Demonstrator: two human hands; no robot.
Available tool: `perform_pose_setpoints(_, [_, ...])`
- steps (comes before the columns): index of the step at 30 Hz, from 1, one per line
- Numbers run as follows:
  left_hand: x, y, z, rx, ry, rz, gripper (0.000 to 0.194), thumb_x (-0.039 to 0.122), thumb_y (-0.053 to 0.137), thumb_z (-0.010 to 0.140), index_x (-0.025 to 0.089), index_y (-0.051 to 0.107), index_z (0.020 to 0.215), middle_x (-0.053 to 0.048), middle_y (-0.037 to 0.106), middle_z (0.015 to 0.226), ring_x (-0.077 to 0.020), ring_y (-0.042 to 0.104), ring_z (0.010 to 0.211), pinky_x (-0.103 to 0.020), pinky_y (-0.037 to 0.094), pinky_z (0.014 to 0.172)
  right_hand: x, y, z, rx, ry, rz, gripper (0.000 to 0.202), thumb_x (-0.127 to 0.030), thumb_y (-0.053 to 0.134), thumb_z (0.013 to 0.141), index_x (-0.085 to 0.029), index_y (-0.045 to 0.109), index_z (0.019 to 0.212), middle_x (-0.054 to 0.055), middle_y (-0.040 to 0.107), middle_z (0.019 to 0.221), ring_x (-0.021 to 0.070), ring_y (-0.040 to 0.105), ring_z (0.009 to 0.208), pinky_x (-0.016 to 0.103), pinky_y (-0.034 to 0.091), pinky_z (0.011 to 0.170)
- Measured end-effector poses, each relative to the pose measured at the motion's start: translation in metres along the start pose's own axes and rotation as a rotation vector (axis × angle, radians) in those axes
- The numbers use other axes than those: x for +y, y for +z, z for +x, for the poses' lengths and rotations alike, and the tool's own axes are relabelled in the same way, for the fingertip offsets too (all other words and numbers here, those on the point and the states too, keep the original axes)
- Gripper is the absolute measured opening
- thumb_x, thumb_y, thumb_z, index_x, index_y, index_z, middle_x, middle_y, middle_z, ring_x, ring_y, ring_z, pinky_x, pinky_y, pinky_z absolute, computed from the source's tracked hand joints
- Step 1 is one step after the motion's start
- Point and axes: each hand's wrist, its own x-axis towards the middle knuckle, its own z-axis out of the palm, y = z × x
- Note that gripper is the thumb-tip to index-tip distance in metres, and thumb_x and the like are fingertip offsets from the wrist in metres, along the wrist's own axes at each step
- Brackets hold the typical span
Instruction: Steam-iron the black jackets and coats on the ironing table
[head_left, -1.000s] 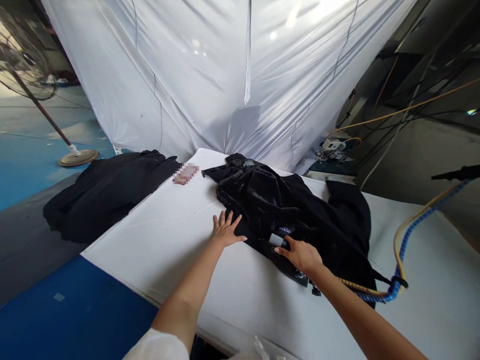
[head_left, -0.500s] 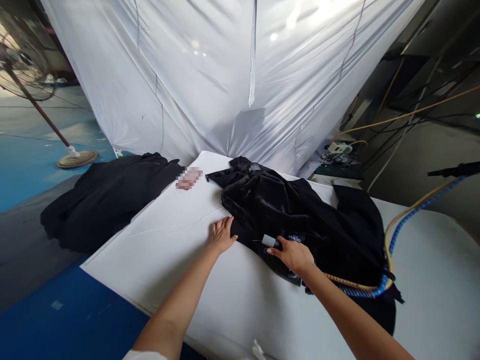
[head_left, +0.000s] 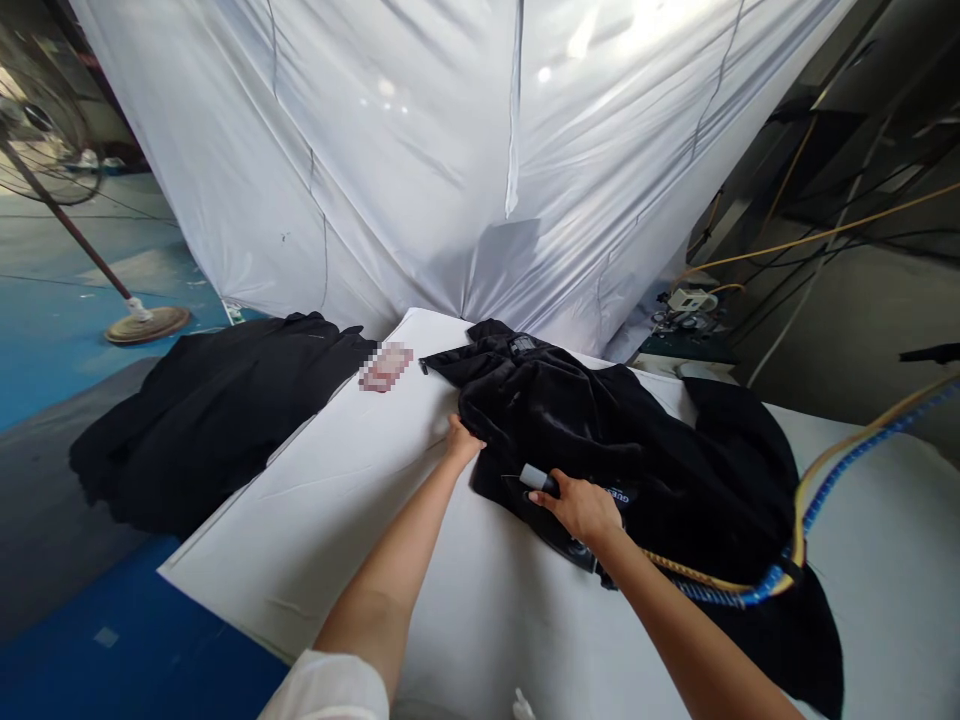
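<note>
A black garment with white lettering lies rumpled across the white-covered table. At its left edge is my left hand, closed, fingers pinching the cloth. My right hand is wrapped around the handle of a steam iron, grey at the front end and black behind. The iron rests on the lower left part of the garment, its soleplate largely hidden by hand and cloth. From its rear a blue hose with a yellow cord runs right and up.
Dark cloth is heaped beside the table's left edge. A blurred-out pinkish item lies at the far left corner. White sheeting hangs behind. A standing fan is on the blue floor at left; cables and machinery are at right.
My left hand has gone from lying flat with fingers spread to closing on the garment's edge, slightly farther up. The iron stays on nearly the same spot. The hose has swung right.
</note>
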Motion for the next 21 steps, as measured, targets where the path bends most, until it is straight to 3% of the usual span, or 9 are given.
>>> perform_pose_setpoints(3, [0.001,0.008,0.007,-0.020,-0.006,-0.051,0.070,0.016,0.068,0.060,0.018,0.030,0.119,-0.007,0.061,0.101,-0.0171,0.061,0.084,-0.031,0.047,0.073,-0.008,0.001,-0.001,0.032,0.015,0.001,0.056,-0.069,0.029,0.077,-0.027,0.051,0.108,0.007,0.066,0.088,0.0256,0.061,0.084,0.034,0.041,0.069])
perform_pose_setpoints(6, [0.002,0.013,0.007,-0.059,0.079,-0.121,0.071,0.007,0.060,0.063,0.018,0.026,0.124,-0.004,0.062,0.094,-0.0136,0.061,0.076,-0.028,0.049,0.068,-0.018,0.001,-0.001,0.066,0.006,0.008,0.052,-0.065,0.032,0.079,-0.031,0.045,0.116,0.005,0.066,0.095,0.0241,0.061,0.088,0.032,0.040,0.069])
perform_pose_setpoints(12, [-0.010,0.011,0.008,-0.094,0.428,-0.111,0.070,-0.006,0.041,0.066,0.025,0.034,0.128,-0.003,0.058,0.112,-0.0114,0.054,0.102,-0.026,0.042,0.089,-0.031,0.003,0.003,0.036,0.043,0.005,0.053,-0.065,0.028,0.080,-0.029,0.046,0.113,0.006,0.067,0.085,0.0255,0.062,0.085,0.033,0.040,0.068])
perform_pose_setpoints(16, [-0.020,0.002,0.016,-0.142,0.333,-0.136,0.063,-0.003,0.048,0.065,0.024,0.043,0.122,-0.002,0.062,0.102,-0.0105,0.059,0.086,-0.026,0.046,0.082,-0.036,-0.001,0.013,0.037,0.078,0.035,0.053,-0.066,0.027,0.079,-0.028,0.048,0.110,0.006,0.067,0.086,0.0265,0.061,0.085,0.034,0.041,0.068])
perform_pose_setpoints(21, [-0.038,-0.028,0.013,0.074,0.229,-0.235,0.041,0.000,0.043,0.068,0.020,0.050,0.104,-0.001,0.062,0.088,-0.0086,0.058,0.074,-0.025,0.047,0.076,-0.046,-0.012,0.033,-0.017,0.080,0.064,0.055,-0.068,0.034,0.076,-0.027,0.053,0.107,0.007,0.066,0.091,0.0270,0.060,0.089,0.035,0.042,0.070])
